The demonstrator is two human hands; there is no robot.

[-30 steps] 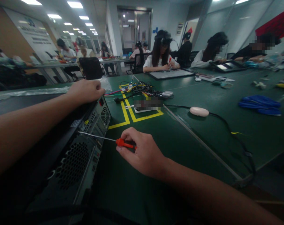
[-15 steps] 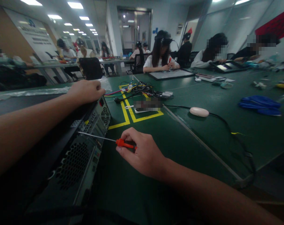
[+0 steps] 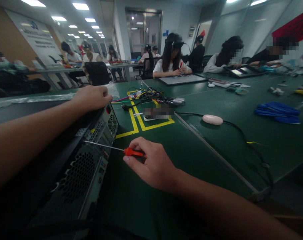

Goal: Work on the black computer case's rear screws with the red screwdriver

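Note:
A black desktop computer case (image 3: 86, 160) lies on its side on the green table (image 3: 191, 150), its rear panel facing right. My left hand (image 3: 91, 97) rests closed on the case's far top corner. My right hand (image 3: 151, 165) pinches the red handle of a thin screwdriver (image 3: 116, 149). The metal shaft points left and its tip touches the rear panel near the vent holes.
A tangle of cables (image 3: 151, 95) and a small white part lie inside yellow tape lines beyond the case. A pink oval object (image 3: 212, 119) on a black cord sits to the right, blue cloth (image 3: 278, 111) farther right. Several people work at the table's far side.

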